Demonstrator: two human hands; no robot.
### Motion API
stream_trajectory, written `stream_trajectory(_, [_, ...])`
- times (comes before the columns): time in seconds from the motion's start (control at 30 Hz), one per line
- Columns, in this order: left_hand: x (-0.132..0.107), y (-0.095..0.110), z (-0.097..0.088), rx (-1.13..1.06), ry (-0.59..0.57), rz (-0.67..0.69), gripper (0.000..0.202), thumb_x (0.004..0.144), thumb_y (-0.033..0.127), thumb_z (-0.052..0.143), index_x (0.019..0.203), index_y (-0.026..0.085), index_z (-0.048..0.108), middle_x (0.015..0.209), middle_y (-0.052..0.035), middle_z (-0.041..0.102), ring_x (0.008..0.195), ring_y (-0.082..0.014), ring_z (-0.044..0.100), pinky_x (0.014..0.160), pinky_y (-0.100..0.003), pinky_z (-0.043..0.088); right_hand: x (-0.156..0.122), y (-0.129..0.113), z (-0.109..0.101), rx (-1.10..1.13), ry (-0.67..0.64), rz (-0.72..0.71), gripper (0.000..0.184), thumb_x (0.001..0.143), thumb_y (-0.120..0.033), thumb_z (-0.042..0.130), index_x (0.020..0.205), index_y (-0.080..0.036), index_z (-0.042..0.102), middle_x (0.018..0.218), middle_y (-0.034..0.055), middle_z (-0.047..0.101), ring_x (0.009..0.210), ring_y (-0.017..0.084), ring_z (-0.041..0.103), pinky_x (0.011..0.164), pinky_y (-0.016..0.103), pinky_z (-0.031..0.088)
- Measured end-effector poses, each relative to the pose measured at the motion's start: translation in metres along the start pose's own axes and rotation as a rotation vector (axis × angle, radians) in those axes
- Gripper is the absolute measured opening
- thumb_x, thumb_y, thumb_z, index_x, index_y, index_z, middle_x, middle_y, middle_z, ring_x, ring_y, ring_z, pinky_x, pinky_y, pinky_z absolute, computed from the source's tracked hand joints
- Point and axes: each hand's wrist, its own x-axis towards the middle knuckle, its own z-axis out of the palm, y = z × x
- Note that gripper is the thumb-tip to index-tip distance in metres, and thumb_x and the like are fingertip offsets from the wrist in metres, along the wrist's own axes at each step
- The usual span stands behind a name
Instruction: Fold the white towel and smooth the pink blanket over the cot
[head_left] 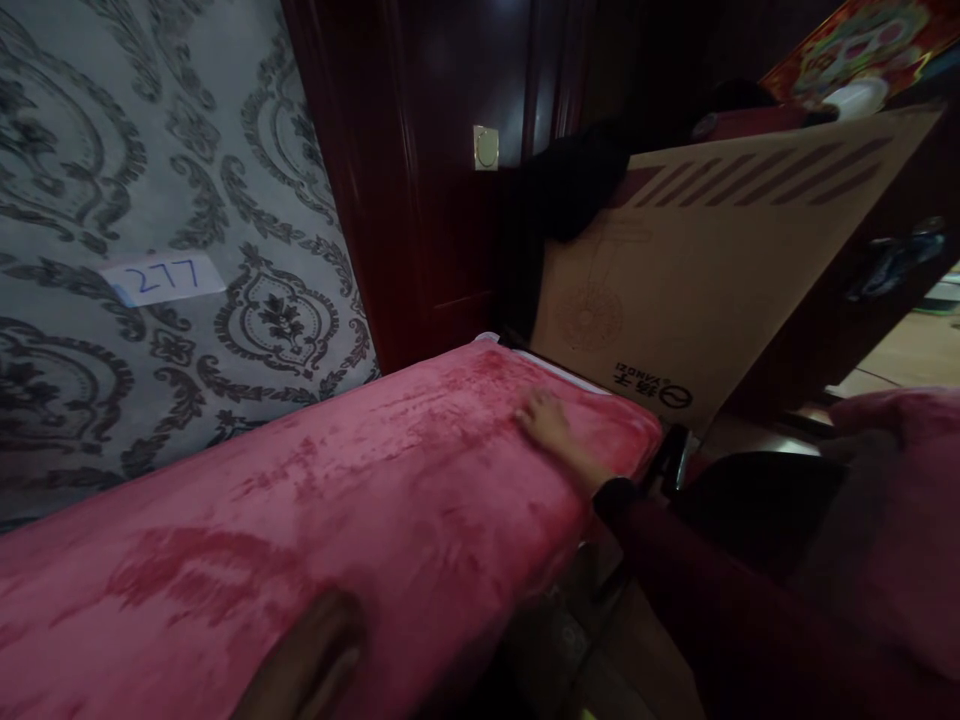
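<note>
A pink plush blanket (pixel 360 500) covers a long raised surface that runs from the lower left toward the middle. My right hand (pixel 550 424) lies flat on the blanket's far end with fingers stretched out and holds nothing; its dark red sleeve (pixel 720 600) reaches in from the lower right. My left hand (pixel 307 660) rests on the blanket's near edge at the bottom of the view. It is dark and blurred, so its fingers cannot be made out.
A large cardboard box (pixel 697 290) leans just beyond the blanket's far end. Patterned grey wallpaper with a white label "277" (pixel 161 277) runs along the left. Behind stands a dark wooden door (pixel 435 180). More pink fabric (pixel 900 500) lies at the right.
</note>
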Motion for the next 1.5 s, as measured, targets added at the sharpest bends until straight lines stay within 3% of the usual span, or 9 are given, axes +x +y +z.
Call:
stream_trajectory(0.1, [0.045,-0.017,-0.016,0.047,0.035,-0.053,0.054,0.094,0.055,0.048,0.141,0.033,0.063,0.141,-0.0041,0.067,0.133,-0.0319,0.060,0.111,-0.050,0.053,0.002,-0.034,0.019,0.019,-0.196,-0.238,0.062,0.106,-0.049,0.037,0.163,-0.026,0.032,0.171,0.0102,0.025,0.156,0.031,0.021,0.123,0.055,0.022])
stream_trajectory(0.17, [0.078,-0.031,-0.026,0.100,0.021,-0.055,0.059,0.093,0.059,0.047,0.141,0.027,0.064,0.150,-0.0076,0.059,0.141,-0.0339,0.053,0.116,-0.051,0.047,0.007,-0.031,0.026,-0.016,-0.245,-0.258,0.061,0.106,-0.050,0.036,0.163,-0.029,0.031,0.172,0.0075,0.022,0.157,0.031,0.019,0.124,0.056,0.020])
stream_trajectory(0.3, [0.134,-0.042,-0.033,0.279,-0.129,-0.081,0.065,0.093,0.056,0.048,0.146,0.019,0.059,0.158,-0.0136,0.050,0.145,-0.0344,0.047,0.117,-0.049,0.044,0.023,0.013,0.023,-0.099,-0.174,-0.008,0.058,0.107,-0.045,0.034,0.162,-0.025,0.035,0.170,0.0098,0.026,0.155,0.031,0.025,0.122,0.054,0.024])
stream_trajectory(0.5, [0.183,-0.014,-0.005,0.471,-0.184,-0.283,0.062,0.100,0.039,0.040,0.157,0.016,0.045,0.166,-0.0181,0.033,0.154,-0.0367,0.030,0.120,-0.062,0.031,0.055,0.049,0.005,-0.106,-0.035,0.225,0.050,0.107,-0.035,0.032,0.153,-0.021,0.048,0.160,0.0145,0.044,0.146,0.030,0.037,0.113,0.050,0.037])
stream_trajectory(0.73, [0.179,-0.012,0.014,0.557,-0.121,-0.238,0.057,0.099,0.035,0.037,0.152,0.020,0.053,0.162,-0.0127,0.042,0.151,-0.0358,0.037,0.120,-0.061,0.032,0.117,0.071,0.001,-0.082,-0.059,0.468,0.048,0.106,-0.027,0.033,0.127,-0.009,0.071,0.125,0.0233,0.070,0.117,0.031,0.066,0.090,0.036,0.052])
stream_trajectory(1.1, [0.171,-0.033,0.023,0.529,-0.057,-0.185,0.058,0.100,0.043,0.036,0.149,0.022,0.056,0.160,-0.0117,0.045,0.149,-0.0376,0.041,0.117,-0.064,0.037,0.143,0.095,0.023,-0.167,0.049,0.491,0.043,0.100,-0.018,0.041,0.126,0.000,0.070,0.128,0.0331,0.063,0.123,0.038,0.061,0.098,0.047,0.049])
stream_trajectory(1.2, [0.166,-0.038,0.025,0.518,-0.021,-0.156,0.058,0.101,0.045,0.036,0.153,0.025,0.052,0.162,-0.0100,0.043,0.150,-0.0367,0.040,0.117,-0.062,0.037,0.143,0.078,0.025,-0.181,0.081,0.418,0.046,0.101,-0.022,0.039,0.133,-0.001,0.065,0.134,0.0319,0.060,0.128,0.039,0.056,0.103,0.051,0.045])
stream_trajectory(1.37, [0.159,-0.028,0.022,0.472,-0.052,0.023,0.065,0.102,0.054,0.041,0.162,0.035,0.029,0.167,-0.0050,0.035,0.153,-0.0318,0.034,0.122,-0.059,0.031,0.138,0.042,0.047,-0.152,-0.035,-0.073,0.057,0.105,-0.046,0.037,0.159,-0.027,0.041,0.163,0.0095,0.042,0.150,0.030,0.035,0.120,0.052,0.031])
stream_trajectory(1.5, [0.157,-0.013,0.015,0.402,-0.152,0.046,0.065,0.102,0.056,0.043,0.163,0.038,0.026,0.168,-0.0048,0.031,0.155,-0.0328,0.030,0.125,-0.061,0.025,0.134,0.056,0.068,-0.145,-0.151,-0.035,0.058,0.106,-0.047,0.026,0.160,-0.030,0.038,0.167,0.0056,0.035,0.153,0.029,0.031,0.119,0.056,0.034])
